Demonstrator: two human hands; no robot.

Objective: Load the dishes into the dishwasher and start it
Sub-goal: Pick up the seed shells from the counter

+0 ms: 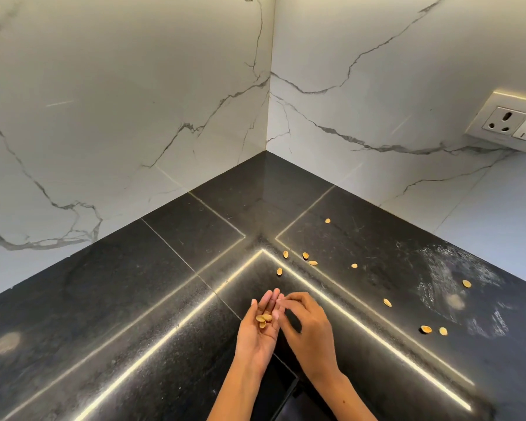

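While left hand (257, 329) cups shells (263, 319) on open palm, right fingers (289, 299) loosely curled beside, empty

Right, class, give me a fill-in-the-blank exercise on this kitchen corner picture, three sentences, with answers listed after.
1. The left hand lies palm up with a few ____ in it.
2. More shells lie scattered on the ____ countertop.
3. The socket is mounted on the ____ wall.

Answers: shells; black; marble
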